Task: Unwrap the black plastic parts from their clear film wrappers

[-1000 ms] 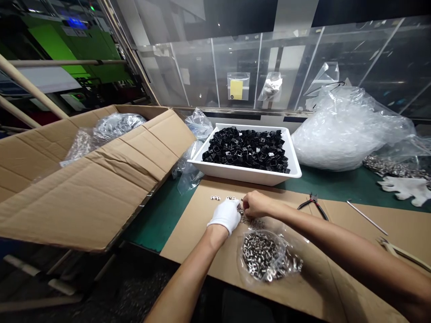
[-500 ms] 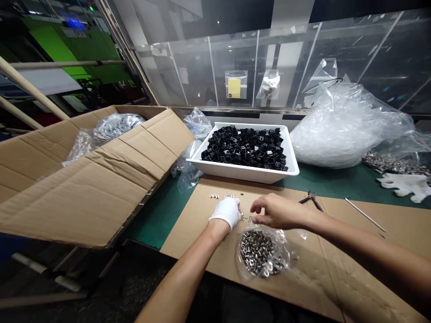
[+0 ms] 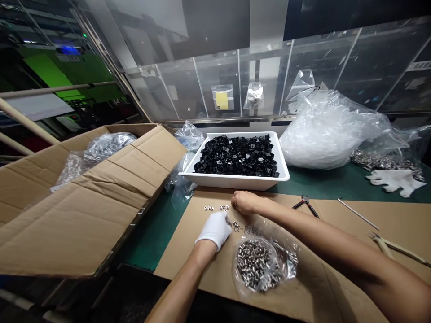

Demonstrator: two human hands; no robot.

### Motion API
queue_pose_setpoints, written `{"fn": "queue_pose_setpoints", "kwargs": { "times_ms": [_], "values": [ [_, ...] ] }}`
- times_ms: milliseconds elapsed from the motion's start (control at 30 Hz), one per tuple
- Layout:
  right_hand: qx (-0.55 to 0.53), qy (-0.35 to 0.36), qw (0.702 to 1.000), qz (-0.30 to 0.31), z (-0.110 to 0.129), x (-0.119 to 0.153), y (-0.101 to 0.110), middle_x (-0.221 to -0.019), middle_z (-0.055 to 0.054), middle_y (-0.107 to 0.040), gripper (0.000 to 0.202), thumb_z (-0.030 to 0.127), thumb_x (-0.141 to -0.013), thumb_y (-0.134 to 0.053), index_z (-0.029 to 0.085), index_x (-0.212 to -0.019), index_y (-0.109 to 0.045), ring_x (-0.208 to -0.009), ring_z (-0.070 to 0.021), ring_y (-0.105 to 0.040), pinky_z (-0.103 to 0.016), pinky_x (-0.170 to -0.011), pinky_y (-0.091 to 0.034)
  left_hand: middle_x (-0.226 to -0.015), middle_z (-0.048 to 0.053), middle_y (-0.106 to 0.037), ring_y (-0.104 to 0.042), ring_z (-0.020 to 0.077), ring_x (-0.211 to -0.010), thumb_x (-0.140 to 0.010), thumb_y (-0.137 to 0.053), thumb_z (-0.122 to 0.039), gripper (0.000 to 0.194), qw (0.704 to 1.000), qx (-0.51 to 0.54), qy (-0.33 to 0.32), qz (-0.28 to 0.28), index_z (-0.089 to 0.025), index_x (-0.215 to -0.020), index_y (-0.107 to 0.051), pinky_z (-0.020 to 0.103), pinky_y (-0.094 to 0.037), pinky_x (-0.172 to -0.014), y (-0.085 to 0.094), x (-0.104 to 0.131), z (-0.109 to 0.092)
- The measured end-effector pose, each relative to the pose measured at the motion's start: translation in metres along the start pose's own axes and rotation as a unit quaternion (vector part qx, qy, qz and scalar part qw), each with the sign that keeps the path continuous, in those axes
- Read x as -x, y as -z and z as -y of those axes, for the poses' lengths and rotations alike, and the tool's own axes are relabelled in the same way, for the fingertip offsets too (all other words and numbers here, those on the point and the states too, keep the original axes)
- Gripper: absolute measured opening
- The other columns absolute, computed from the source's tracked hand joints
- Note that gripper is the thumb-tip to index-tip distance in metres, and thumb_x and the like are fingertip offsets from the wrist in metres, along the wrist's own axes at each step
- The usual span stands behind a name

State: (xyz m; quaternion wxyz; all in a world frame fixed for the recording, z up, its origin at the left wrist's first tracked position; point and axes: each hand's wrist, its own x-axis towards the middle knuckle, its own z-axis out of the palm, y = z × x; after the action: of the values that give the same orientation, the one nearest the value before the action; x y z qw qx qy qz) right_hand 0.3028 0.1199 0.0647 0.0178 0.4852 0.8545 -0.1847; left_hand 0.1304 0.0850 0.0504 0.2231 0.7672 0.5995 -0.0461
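My left hand (image 3: 214, 229), in a white glove, rests low over the cardboard sheet (image 3: 182, 237) with its fingers curled together; what they hold, if anything, is hidden. My bare right hand (image 3: 244, 202) is closed near the front edge of the white tray, its fingertips pressed together on something too small to make out. Small metal pieces (image 3: 224, 207) lie in short rows beside and between my hands. Nearer to me, an open clear bag (image 3: 257, 264) holds many small metal parts.
Behind my hands stands a white tray (image 3: 232, 181) of black parts. A large cardboard box (image 3: 84, 215) is at left. Right of the tray sit a stuffed clear bag (image 3: 323, 134) and a white glove (image 3: 395, 181). Cutters (image 3: 305, 204), a thin rod (image 3: 358, 214) and pliers (image 3: 397, 248) lie at right.
My right hand has moved left and away from me, and its fingers have closed. My left hand has drawn back from the small pieces. The view has shifted, showing pliers at right.
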Motion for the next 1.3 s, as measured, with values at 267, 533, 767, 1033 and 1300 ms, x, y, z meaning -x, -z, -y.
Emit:
{"fn": "queue_pose_setpoints", "kwargs": {
  "times_ms": [267, 533, 767, 1033, 1300],
  "values": [
    [-0.043, 0.029, 0.998, -0.039, -0.004, -0.010, -0.014, -0.112, -0.013, -0.068, 0.035, 0.020, -0.085, -0.051, 0.016, -0.118, -0.062, -0.102, -0.0238, -0.064, -0.026, -0.083, -0.046, -0.086, 0.001, -0.071, -0.064, 0.0150, -0.081, -0.071, -0.052, -0.012, 0.024, 0.983, 0.153, -0.098, -0.014, -0.023, -0.083, -0.070, 0.023, -0.048, -0.079, 0.025, 0.082, -0.032],
    [-0.031, 0.029, 0.998, 0.035, 0.016, -0.028, -0.007, -0.121, -0.013, -0.060, 0.054, 0.043, -0.077, -0.063, 0.025, -0.127, -0.057, -0.099, -0.0273, -0.064, -0.031, -0.079, -0.050, -0.104, 0.007, -0.066, -0.063, 0.0222, -0.089, -0.080, -0.050, -0.023, 0.023, 0.995, 0.043, -0.071, 0.049, -0.024, -0.095, -0.067, 0.032, -0.048, -0.083, -0.016, 0.111, -0.077],
    [-0.014, -0.024, 1.000, -0.002, 0.031, -0.038, -0.018, -0.111, -0.012, -0.064, 0.037, 0.039, -0.080, -0.061, 0.025, -0.114, -0.067, -0.094, -0.0264, -0.065, -0.031, -0.076, -0.049, -0.104, 0.006, -0.068, -0.063, 0.0226, -0.095, -0.090, -0.043, -0.042, 0.031, 0.997, 0.013, -0.069, -0.041, -0.027, -0.107, -0.065, 0.032, -0.045, -0.089, 0.022, 0.085, -0.019],
    [-0.008, -0.035, 0.999, 0.008, 0.042, -0.039, -0.017, -0.102, -0.013, -0.071, 0.027, 0.020, -0.077, -0.061, 0.019, -0.102, -0.072, -0.090, -0.0245, -0.067, -0.028, -0.074, -0.048, -0.118, 0.013, -0.059, -0.061, 0.0256, -0.101, -0.089, -0.047, -0.040, 0.042, 0.993, -0.056, -0.032, -0.095, -0.023, -0.127, -0.055, 0.033, -0.045, -0.090, 0.019, -0.015, 0.063],
    [-0.030, -0.031, 0.998, 0.039, 0.037, -0.022, 0.007, -0.094, -0.009, -0.074, 0.024, 0.021, -0.077, -0.061, 0.019, -0.099, -0.072, -0.082, -0.0203, -0.068, -0.023, -0.066, -0.047, -0.100, 0.008, -0.066, -0.062, 0.0219, -0.093, -0.087, -0.050, -0.028, 0.018, 0.995, -0.045, -0.041, -0.083, -0.021, -0.092, -0.066, 0.030, -0.044, -0.087, 0.010, -0.033, 0.073]
  ]
}}
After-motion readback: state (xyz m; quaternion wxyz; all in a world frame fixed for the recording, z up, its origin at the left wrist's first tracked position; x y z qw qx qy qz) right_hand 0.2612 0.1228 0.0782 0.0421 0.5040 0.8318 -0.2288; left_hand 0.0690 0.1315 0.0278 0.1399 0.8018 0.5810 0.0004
